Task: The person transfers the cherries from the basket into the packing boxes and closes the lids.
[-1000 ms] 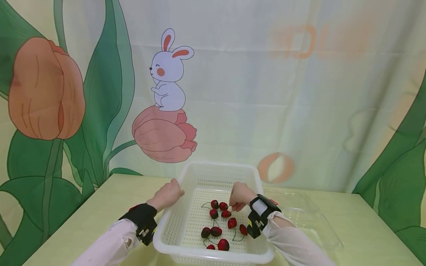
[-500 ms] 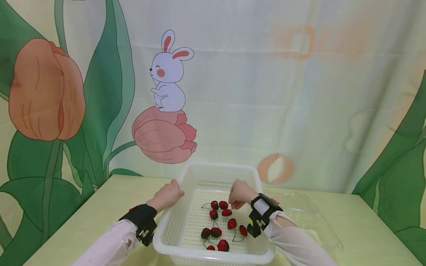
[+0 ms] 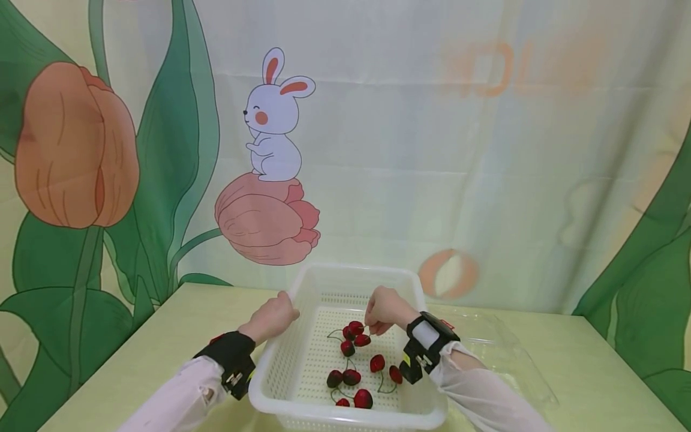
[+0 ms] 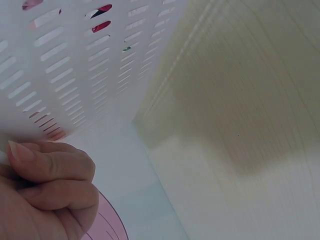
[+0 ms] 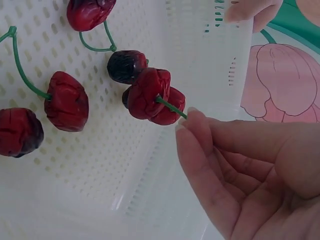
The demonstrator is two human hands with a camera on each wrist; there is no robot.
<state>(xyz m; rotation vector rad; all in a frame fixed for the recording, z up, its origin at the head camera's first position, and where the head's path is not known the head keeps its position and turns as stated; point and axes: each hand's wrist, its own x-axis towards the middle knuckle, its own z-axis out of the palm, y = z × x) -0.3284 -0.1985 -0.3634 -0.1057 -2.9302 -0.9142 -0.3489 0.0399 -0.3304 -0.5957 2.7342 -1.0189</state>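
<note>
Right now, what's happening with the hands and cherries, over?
Left hand grips basket rim. Right hand pinches green stem of one cherry. Other cherries close; might snag.

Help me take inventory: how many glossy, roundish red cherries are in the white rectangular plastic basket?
10 cherries show: four clustered beside the right hand, two nearer in the middle, two toward the right, two at the near end. Others may be hidden.

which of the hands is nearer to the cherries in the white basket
Right. The right hand pinches the green stem of one of the cherries; the left hand grips the left rim of the white basket, apart from the cherries.
</note>
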